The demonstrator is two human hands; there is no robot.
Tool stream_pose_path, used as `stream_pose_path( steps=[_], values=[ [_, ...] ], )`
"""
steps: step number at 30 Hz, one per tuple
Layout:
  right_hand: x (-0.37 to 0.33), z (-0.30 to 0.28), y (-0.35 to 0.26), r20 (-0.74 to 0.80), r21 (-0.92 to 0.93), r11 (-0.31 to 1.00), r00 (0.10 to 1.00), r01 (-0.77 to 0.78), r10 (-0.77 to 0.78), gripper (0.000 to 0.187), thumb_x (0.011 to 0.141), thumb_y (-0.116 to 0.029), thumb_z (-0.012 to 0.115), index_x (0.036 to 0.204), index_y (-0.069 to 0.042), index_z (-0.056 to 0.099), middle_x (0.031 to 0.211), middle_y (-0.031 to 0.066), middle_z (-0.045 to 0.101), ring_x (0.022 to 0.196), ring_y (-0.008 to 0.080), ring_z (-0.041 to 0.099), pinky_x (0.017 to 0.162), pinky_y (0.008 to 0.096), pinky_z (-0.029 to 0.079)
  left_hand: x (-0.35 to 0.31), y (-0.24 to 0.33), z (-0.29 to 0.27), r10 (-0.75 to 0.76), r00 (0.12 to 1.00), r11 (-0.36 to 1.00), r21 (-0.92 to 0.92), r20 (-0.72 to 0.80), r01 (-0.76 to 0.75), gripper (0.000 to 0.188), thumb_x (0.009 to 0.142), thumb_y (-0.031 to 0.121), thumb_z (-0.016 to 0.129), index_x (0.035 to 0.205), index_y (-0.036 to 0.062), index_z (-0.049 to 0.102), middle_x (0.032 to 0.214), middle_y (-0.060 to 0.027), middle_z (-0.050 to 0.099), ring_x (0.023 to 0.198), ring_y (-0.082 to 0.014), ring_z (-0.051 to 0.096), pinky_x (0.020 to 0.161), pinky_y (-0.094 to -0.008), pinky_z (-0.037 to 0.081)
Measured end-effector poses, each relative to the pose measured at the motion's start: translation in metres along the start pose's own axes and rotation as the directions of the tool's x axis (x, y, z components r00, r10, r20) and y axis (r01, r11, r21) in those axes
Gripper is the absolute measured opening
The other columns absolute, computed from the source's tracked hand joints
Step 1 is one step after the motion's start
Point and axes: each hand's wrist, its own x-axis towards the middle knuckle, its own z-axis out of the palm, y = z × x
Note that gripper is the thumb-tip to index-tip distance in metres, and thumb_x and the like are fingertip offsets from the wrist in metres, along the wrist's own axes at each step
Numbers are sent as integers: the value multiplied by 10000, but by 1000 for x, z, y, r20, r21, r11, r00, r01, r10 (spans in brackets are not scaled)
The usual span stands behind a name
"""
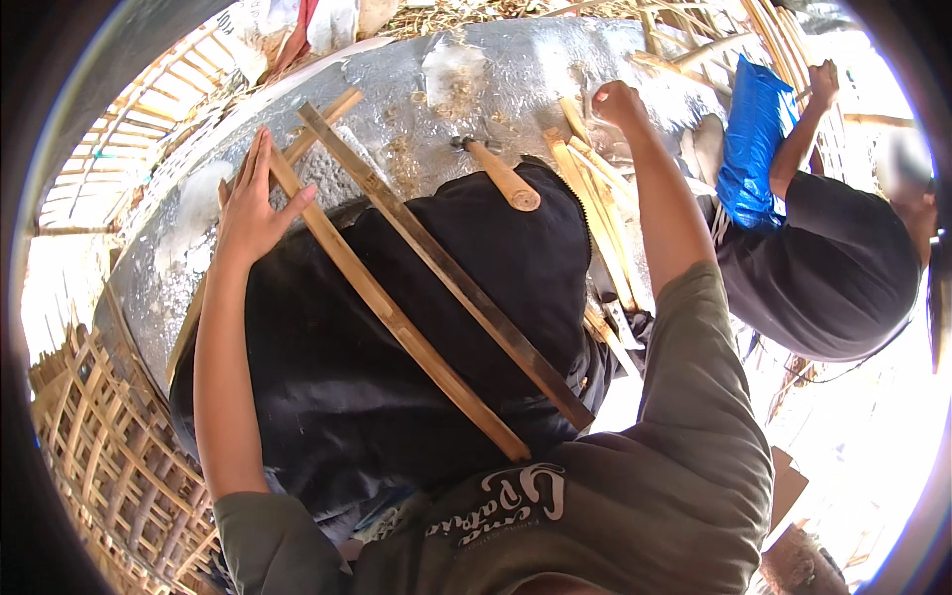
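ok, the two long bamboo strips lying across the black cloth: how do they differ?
The lighter strip is pale tan; the darker strip is brownish-grey with a dark face. The left hand lies over the lighter strip's upper end, while the darker strip is untouched. The lighter strip sits nearer the person's left, the darker one to its right. Both lie flat and roughly parallel, running diagonally across the black cloth.

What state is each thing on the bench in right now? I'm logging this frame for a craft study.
Left hand: open, fingers spread, pressing flat on a bamboo strip.
Right hand: closed, reaching out by the bundle.
Pale bamboo strip: lying flat across the black cloth.
Dark bamboo strip: lying beside it.
Hammer: lying unheld.
Bamboo strip bundle: lying loose at the cloth's edge.
Black cloth: spread out.
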Motion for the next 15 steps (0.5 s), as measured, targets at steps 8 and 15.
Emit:
stream_pose_path(
  steps=[8,15],
  values=[
    [4,-1,-12,-19,-16,993,993,-119,119,260,842,-224,649,1080,-229,755,1154,122,725,1105,360,682,924,469,555,5,-3,0,37,999,999,10,-35,-37,1090,825,758,583,1613,143,148,1668,-83,207,1509,-336,261,1137,-723,170],
    [3,-1,-10,8,-1,996,996,-91,91,252,844,-198,646,1067,-241,757,1174,113,718,1109,346,681,927,468,553,5,-1,0,28,999,999,24,-28,-27,1096,823,763,581,1610,127,159,1668,-85,209,1510,-333,259,1134,-724,177]
  ],
)
